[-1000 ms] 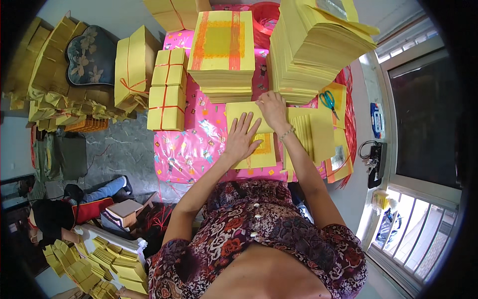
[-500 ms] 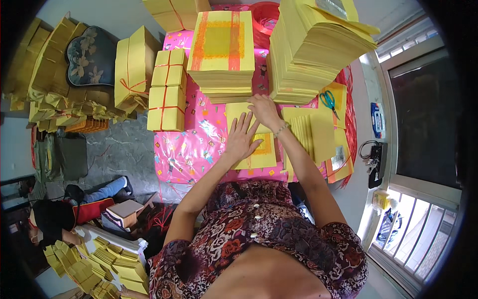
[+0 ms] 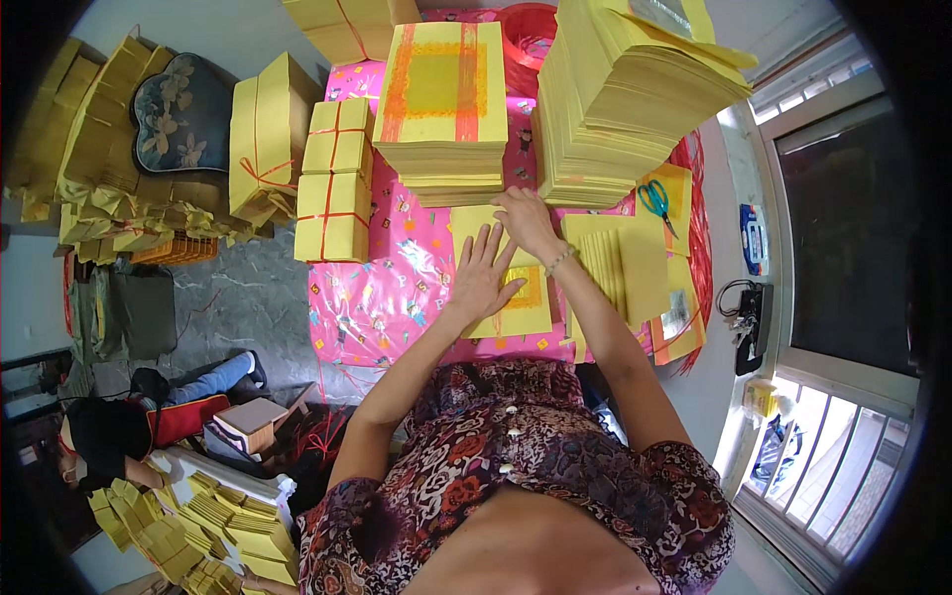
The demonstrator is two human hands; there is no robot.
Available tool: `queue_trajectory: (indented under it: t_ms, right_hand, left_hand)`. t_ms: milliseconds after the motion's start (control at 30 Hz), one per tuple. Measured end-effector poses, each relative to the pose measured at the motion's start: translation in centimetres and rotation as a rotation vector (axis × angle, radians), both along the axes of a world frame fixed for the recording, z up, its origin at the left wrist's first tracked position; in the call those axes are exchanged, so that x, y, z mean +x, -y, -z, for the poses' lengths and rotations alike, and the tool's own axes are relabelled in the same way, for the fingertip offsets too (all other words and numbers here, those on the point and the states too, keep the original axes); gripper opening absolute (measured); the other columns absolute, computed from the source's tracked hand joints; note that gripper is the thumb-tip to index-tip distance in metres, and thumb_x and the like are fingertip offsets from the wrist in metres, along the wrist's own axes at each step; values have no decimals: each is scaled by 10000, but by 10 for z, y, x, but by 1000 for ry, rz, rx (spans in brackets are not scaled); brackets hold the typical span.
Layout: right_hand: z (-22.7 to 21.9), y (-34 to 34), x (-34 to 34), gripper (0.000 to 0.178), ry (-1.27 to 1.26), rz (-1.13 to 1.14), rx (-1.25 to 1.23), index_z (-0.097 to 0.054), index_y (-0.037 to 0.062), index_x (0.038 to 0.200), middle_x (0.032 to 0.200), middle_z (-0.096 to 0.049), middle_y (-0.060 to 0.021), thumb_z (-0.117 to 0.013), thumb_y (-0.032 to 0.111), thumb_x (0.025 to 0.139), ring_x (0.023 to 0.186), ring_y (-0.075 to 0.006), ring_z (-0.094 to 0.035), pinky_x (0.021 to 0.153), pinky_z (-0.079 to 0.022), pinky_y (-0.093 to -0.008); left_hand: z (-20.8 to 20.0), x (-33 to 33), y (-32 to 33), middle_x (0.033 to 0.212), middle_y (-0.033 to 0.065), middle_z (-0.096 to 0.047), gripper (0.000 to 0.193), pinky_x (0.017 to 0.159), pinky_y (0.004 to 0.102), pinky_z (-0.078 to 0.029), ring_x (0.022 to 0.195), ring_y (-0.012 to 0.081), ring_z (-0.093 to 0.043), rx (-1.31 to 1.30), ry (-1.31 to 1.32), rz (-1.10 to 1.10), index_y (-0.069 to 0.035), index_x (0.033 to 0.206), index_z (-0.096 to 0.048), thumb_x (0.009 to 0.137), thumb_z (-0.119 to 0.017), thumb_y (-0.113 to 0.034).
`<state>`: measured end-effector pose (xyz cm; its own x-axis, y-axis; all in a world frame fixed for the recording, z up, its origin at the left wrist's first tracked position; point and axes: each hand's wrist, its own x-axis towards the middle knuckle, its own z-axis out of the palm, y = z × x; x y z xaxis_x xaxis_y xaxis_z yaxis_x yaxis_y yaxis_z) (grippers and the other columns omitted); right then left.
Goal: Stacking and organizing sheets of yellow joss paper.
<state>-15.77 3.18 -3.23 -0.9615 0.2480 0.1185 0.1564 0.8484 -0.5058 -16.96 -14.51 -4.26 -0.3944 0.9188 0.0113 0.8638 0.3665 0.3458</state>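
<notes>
Both my hands rest on a yellow paper sheet

My left hand presses flat on the yellow paper sheet in front of me, fingers spread and gripping nothing. The sheet lies on the pink-covered surface, its orange-bordered square partly under that palm. My right hand arches over the sheet's far part, fingers bent; I cannot tell whether they pinch the paper. Just beside my right wrist, a row of folded yellow papers overlaps. Farther off, two ribbon-tied bundles sit on the left and teal-handled scissors on the right. Beyond my fingertips rise a printed-top paper stack and a taller, leaning stack, with a red basin behind, between them.
</notes>
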Motion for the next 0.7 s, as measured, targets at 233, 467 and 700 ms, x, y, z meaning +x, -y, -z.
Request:
queue_trajectory:
  t_ms: [233,467,700]
  right_hand:
    - [-1,1,1,221,-15,0,-16,-692,75,1065,1026,-626,-90,-668,146,857,1033,-304,-573,921,-466,-421]
    - [1,2,12,232,-288,61,-7,-674,72,1089,1051,-606,-103,-664,129,864,1027,-323,-565,900,-465,-423]
    - [-15,37,88,264,-290,413,-113,-586,39,1126,1044,-539,-174,-659,130,889,993,-376,-544,870,-457,-458]
  left_hand:
    - [1,0,0,1590,246,-227,796,1193,577,-136,1492,423,-143,7,10,-5,-104,1555,-285,941,-506,-561]
    - [2,0,-3,1593,247,-223,834,1179,592,-166,1476,445,-179,28,-2,11,-92,1543,-318,909,-543,-586]
    - [-3,0,1,1610,221,-196,884,1191,576,-155,1494,416,-142,4,-9,-7,-131,1577,-232,899,-552,-599]
